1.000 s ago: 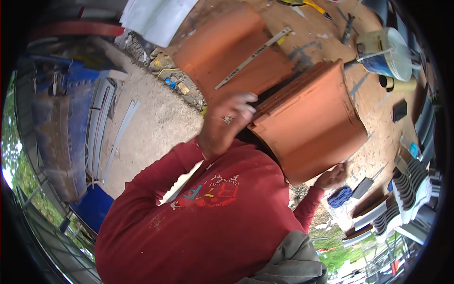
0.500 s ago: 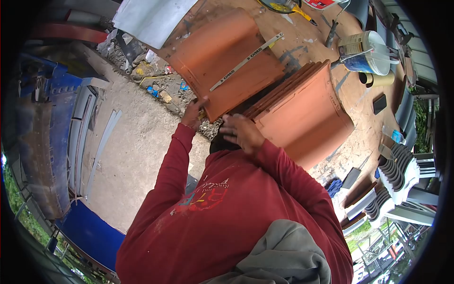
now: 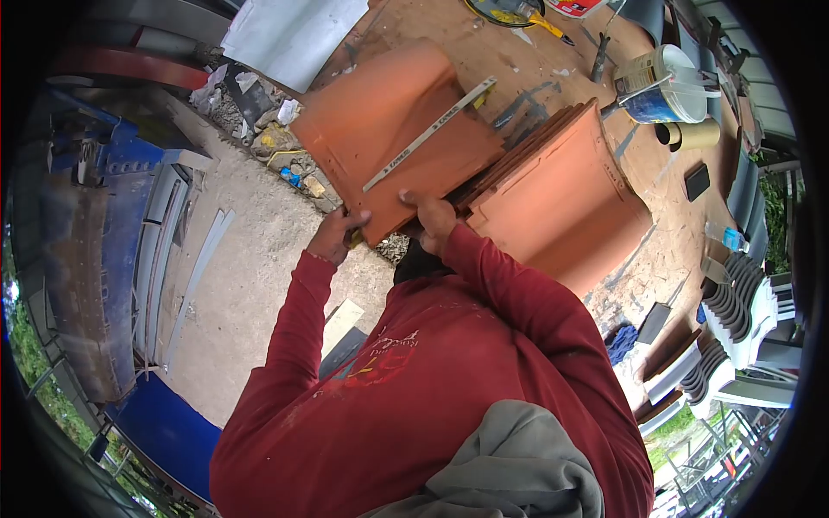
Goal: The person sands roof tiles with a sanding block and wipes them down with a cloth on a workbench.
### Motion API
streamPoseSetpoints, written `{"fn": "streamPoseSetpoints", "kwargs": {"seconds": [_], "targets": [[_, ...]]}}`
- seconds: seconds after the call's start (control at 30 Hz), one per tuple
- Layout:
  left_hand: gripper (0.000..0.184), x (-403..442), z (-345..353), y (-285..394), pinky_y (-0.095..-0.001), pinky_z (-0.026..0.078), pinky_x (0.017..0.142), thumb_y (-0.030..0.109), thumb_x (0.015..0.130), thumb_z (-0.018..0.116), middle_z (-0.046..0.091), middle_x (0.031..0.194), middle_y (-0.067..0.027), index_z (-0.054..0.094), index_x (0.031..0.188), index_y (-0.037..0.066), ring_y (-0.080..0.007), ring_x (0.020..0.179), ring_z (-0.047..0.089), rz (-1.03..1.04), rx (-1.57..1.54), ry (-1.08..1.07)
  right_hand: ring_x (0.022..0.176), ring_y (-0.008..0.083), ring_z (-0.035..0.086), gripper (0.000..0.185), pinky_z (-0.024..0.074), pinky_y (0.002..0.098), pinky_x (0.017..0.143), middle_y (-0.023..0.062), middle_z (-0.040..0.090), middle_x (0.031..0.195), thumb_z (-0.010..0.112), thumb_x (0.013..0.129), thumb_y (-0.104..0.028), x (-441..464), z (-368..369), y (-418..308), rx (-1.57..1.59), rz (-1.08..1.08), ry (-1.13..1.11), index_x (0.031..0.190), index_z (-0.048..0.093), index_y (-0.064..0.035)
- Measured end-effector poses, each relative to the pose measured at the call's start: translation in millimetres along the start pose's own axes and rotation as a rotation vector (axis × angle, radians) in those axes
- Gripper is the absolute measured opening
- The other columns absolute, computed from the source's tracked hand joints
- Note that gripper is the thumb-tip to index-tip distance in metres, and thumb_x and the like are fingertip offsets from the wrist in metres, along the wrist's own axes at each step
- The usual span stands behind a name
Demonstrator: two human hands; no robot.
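Observation:
An orange curved roof tile [image 3: 380, 112] lies on the brown work surface, its near edge at the front of the bench. My left hand [image 3: 335, 233] grips its near left corner, thumb on top. My right hand [image 3: 432, 216] holds the near edge a little to the right, thumb on top and fingers hidden below. Across the tile lies a pale printed ruler [image 3: 432, 131]. Just right of it is a stack of similar orange tiles [image 3: 561, 203], close to my right hand.
A white bucket [image 3: 673, 86], a cardboard tube [image 3: 695, 135], a dark phone-like object [image 3: 697, 181] and a yellow-handled brush [image 3: 553, 28] are on the bench [image 3: 561, 65]. Rubble [image 3: 285, 151] lies left of the tile. Dark blue cloth [image 3: 622, 344] sits at the right.
My right hand has come from beside the stack to grip the tile's near edge. My left hand has stayed at its corner. The tile and ruler have shifted slightly toward me.

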State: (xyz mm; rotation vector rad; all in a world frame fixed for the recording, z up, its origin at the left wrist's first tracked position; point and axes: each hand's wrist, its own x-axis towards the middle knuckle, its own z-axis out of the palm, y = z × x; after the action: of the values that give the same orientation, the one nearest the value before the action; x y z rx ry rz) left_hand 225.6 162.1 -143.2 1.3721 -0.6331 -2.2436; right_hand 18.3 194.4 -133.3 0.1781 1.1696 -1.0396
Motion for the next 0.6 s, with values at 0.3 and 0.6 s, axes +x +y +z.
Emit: {"fn": "streamPoseSetpoints", "kwargs": {"seconds": [0.3,0.6], "targets": [[0.04,-96.5,-77.7,-110.5,-0.0181,0.054,0.067,0.012,0.094,0.071,0.067,0.097,-0.0005,0.052,0.129,0.006,-0.0079,0.081,0.067,-0.045,-0.274,-0.235,0.098,0.0275,0.069,0.038,0.0542,0.0373,0.087,0.0212,0.068,0.113,0.072,0.084,-0.007,-54.0,14.8,54.3,-0.207,0.038,0.099,0.114,0.062,0.0126],[0.043,-150.5,-192.8,-323.5,-0.0414,0.057,0.087,0.012,0.081,0.074,0.073,0.111,-0.0129,0.068,0.123,0.008,-0.0302,0.098,0.072,-0.615,1.388,0.427,0.087,0.0296,0.072,0.035,0.0593,0.0384,0.078,0.0226,0.069,0.102,0.07,0.082,-0.012,-152.0,54.4,60.0,-0.257,0.268,-0.011,0.105,0.063,0.0139]]}}
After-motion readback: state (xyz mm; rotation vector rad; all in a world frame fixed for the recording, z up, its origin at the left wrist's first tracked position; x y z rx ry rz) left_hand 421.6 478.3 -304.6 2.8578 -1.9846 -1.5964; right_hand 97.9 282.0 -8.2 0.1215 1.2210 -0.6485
